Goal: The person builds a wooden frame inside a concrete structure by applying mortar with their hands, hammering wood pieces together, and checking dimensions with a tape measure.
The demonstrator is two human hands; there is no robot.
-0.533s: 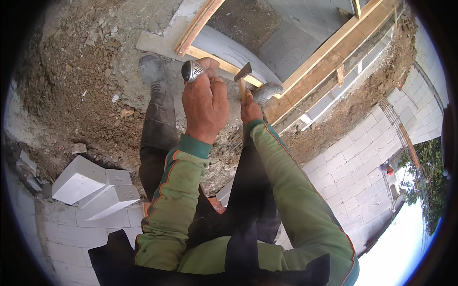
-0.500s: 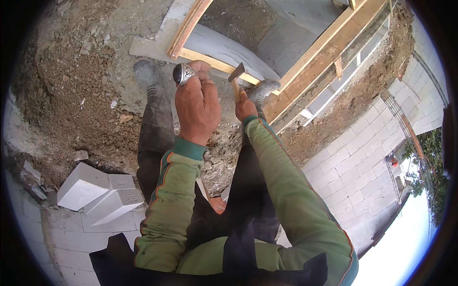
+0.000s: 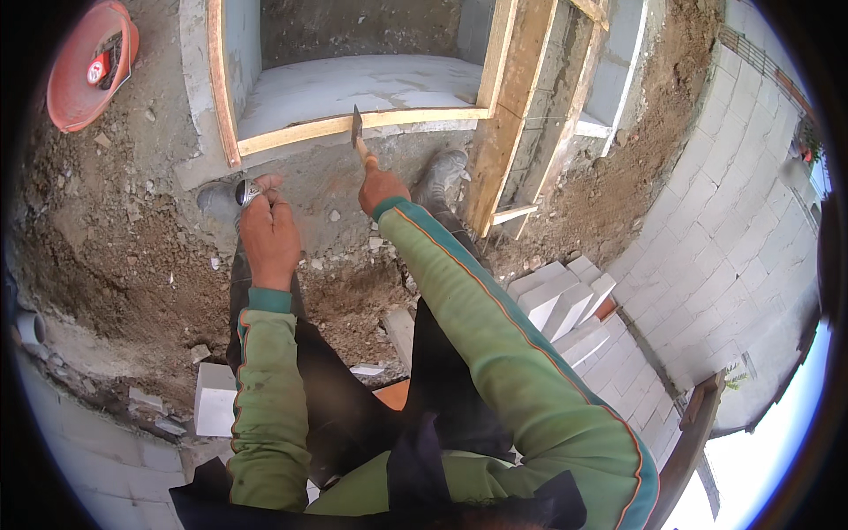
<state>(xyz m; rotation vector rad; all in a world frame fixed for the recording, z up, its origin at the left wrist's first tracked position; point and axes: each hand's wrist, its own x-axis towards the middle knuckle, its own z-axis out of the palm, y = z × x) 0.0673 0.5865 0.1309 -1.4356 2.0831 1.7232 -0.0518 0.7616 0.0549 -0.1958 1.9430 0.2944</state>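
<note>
My right hand [image 3: 382, 190] grips the wooden handle of a hammer [image 3: 357, 128] with a dark metal head. The head is raised and overlaps the front board [image 3: 305, 132] of a timber frame in the picture; whether it touches cannot be told. My left hand [image 3: 271, 238] is to the left, its back to me, with the fingers curled in and a large silver ring with a dark stone on one of them. What those fingers may hold is hidden. A grey-white surface [image 3: 362, 79] lies behind the front board, inside the frame.
An orange bucket [image 3: 64, 97] with things inside stands far left. Long planks [image 3: 512, 115] run along the frame's right side. White blocks [image 3: 565, 305] are stacked at right, another block [image 3: 215, 397] near my left sleeve. A block wall [image 3: 698, 203] rises at right; my boots [image 3: 442, 177] stand on rubble.
The view has swung, bringing the bucket and the right-hand blocks into sight. My left hand has shifted left, away from my right. The hammer has moved left along the front board.
</note>
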